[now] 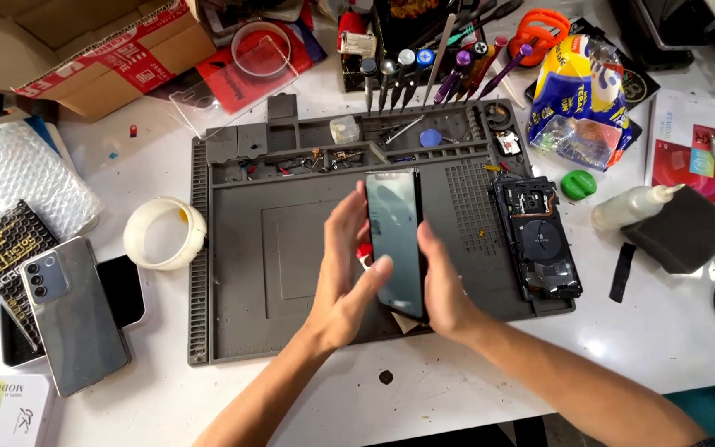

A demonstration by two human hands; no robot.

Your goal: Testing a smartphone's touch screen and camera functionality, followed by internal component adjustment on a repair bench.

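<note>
Above the grey repair mat point(291, 248) on the white surface point(664, 331), both hands clasp a dark phone screen point(395, 240) upright over the mat's middle, left hand point(343, 281) fingers spread along its left edge, right hand point(444, 290) pinching its right edge.

1. Bright, even overhead light; white table point(688, 331) near washed out along its right edge.
2. Shadows short, soft.
3. Glare on phone screen point(395, 240).
4. Slight blur overall; corners perhaps mildly distorted.
</note>
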